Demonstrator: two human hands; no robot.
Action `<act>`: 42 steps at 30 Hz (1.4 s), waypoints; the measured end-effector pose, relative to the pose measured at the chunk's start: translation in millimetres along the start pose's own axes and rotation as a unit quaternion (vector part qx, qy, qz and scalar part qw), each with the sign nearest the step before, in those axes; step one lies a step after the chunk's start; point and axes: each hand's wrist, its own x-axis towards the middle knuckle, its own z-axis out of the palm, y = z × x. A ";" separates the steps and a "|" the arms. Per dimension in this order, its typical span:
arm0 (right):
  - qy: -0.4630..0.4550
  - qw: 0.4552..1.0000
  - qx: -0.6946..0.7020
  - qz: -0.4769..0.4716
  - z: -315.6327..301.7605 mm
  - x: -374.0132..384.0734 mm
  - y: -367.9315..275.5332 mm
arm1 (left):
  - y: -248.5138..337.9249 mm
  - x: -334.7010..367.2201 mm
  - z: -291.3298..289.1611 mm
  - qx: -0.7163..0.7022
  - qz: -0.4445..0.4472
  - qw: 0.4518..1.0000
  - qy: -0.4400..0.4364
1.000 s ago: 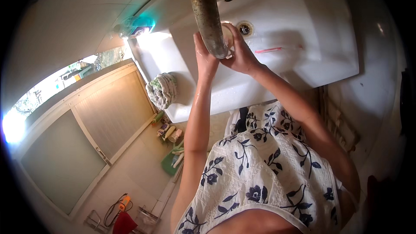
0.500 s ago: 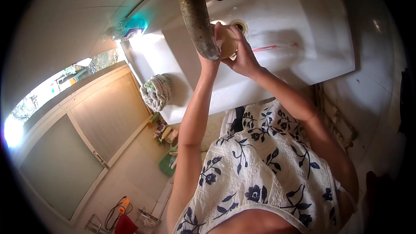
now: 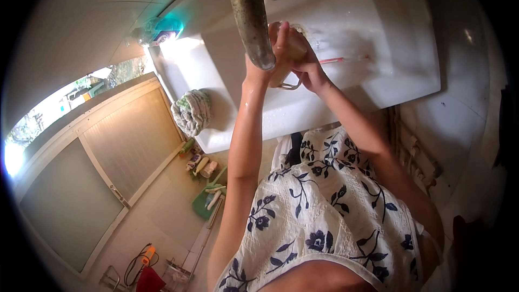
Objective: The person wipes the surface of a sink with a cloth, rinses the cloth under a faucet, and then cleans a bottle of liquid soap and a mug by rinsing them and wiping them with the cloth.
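Over the white sink [image 3: 346, 11], both my hands hold a pale cream mug [image 3: 295, 48]. Its looped handle sticks out on the side toward me. My left hand [image 3: 280, 48] wraps the mug's left side, and the metal spout [image 3: 250, 16] in front of it hides part of that hand. On the other side, the fingers of my right hand [image 3: 312, 70] are closed round the mug near the handle. Water drops glisten on my left forearm. A thin red stick-like item [image 3: 332, 60] lies in the basin just right of my hands.
A crumpled green-and-white cloth [image 3: 192, 112] sits on the sink's left ledge. In the far left corner stands a teal and clear container [image 3: 165, 31]. Below are bottles [image 3: 201, 165], a green basket [image 3: 203, 203] and a red object [image 3: 151, 280]. Pipes [image 3: 413, 148] run under the sink at right.
The mug has turned and tilted in my hands, so its handle now shows at the near side. My left fingers have shifted across it.
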 end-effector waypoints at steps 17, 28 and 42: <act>0.052 0.996 -0.008 -0.076 3.8 14.6 -1.2 | -41.8 -4.1 7.4 -0.264 -0.026 0.962 -0.059; -0.090 0.984 -0.140 0.060 19.7 53.3 -31.5 | -69.6 -13.2 34.9 -0.600 -0.154 0.785 -0.012; -0.052 0.962 -0.248 0.100 -18.1 41.3 -22.5 | -65.0 -11.5 22.2 -0.748 -0.272 0.563 -0.223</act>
